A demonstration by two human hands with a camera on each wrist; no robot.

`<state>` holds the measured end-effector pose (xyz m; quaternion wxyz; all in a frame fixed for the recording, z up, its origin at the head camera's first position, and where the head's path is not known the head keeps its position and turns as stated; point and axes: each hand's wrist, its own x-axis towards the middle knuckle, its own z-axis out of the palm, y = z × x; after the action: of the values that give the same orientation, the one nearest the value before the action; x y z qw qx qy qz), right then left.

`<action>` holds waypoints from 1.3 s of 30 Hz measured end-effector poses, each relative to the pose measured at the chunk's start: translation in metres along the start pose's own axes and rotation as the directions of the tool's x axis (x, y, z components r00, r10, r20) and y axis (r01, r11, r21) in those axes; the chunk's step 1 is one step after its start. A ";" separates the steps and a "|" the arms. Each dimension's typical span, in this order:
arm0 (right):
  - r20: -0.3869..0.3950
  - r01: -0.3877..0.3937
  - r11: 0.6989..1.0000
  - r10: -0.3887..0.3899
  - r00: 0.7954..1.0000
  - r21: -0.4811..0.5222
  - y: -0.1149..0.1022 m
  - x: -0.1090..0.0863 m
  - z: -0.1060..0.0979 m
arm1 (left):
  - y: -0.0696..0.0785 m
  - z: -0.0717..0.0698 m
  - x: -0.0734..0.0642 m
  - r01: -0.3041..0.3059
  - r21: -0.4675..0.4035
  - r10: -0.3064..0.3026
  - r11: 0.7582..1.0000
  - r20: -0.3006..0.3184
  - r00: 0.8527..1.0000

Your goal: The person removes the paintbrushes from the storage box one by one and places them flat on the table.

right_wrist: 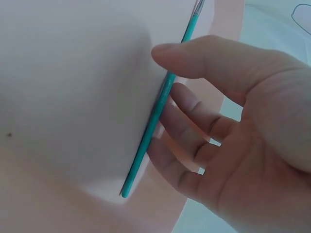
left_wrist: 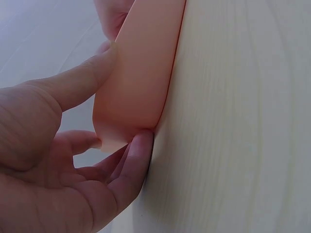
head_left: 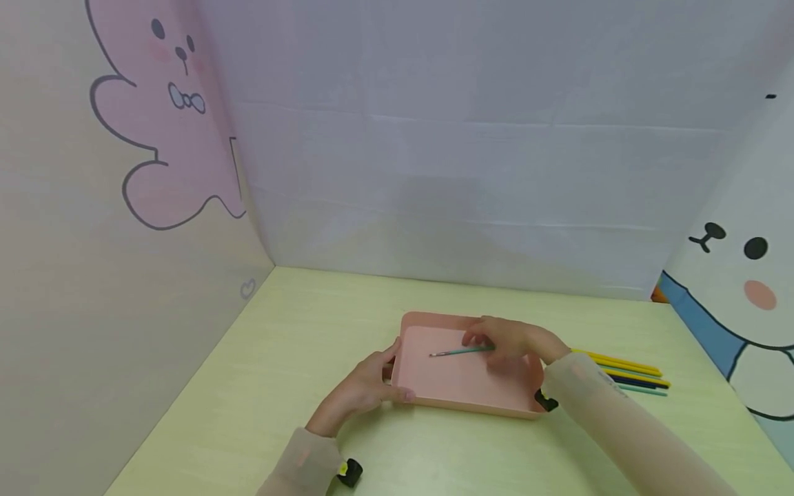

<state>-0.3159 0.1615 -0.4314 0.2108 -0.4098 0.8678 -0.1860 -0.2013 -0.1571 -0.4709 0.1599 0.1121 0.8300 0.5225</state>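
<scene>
A shallow pink tray point(head_left: 434, 382) lies on the table. My left hand point(head_left: 362, 386) grips its left end; in the left wrist view the thumb point(left_wrist: 90, 77) presses the upper edge while fingertips reach under the corner. Inside the tray is a thin teal paintbrush point(right_wrist: 155, 109), its bristle end pointing left in the head view. My right hand point(head_left: 511, 341) reaches over the tray's right side and pinches the brush handle, the thumb across it and the fingertips along its other side. The handle's end rests close to the tray floor.
Several slender sticks point(head_left: 633, 372), yellow, dark blue and teal, lie on the table point(head_left: 248, 399) right of the tray, partly behind the right sleeve point(head_left: 595, 393). Cloth walls point(head_left: 471, 172) with cartoon animals enclose the table's back and sides.
</scene>
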 end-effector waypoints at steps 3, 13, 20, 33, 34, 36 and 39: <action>0.001 -0.033 0.999 0.033 0.999 0.005 0.000 -0.001 0.000 | 0.000 0.000 0.000 -0.004 0.003 0.004 1.000 -0.001 1.000; 0.038 -0.138 0.988 0.136 0.990 0.065 -0.003 -0.004 0.001 | 0.002 -0.001 -0.001 0.000 0.008 0.000 1.000 -0.002 1.000; 0.069 -0.122 0.990 0.118 0.991 0.064 -0.003 -0.003 0.001 | 0.002 0.000 0.000 -0.002 0.012 0.003 1.000 -0.003 1.000; 0.081 -0.101 0.995 0.099 0.992 0.016 -0.004 -0.002 0.003 | 0.002 0.000 -0.002 -0.007 0.019 0.007 1.000 -0.004 1.000; 0.081 -0.098 0.995 0.096 0.992 0.015 -0.004 -0.003 0.003 | 0.001 0.000 -0.001 -0.007 0.014 0.007 1.000 -0.002 1.000; 0.082 -0.085 0.996 0.083 0.993 0.019 -0.005 -0.003 0.002 | 0.001 0.000 -0.001 -0.005 0.012 0.005 1.000 -0.003 1.000; 0.083 -0.080 0.995 0.076 0.994 0.052 -0.007 -0.006 0.000 | 0.001 0.000 -0.001 -0.005 0.004 0.005 1.000 -0.005 1.000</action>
<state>-0.3081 0.1622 -0.4263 0.2641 -0.3770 0.8683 -0.1846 -0.2003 -0.1567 -0.4701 0.1565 0.1132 0.8311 0.5216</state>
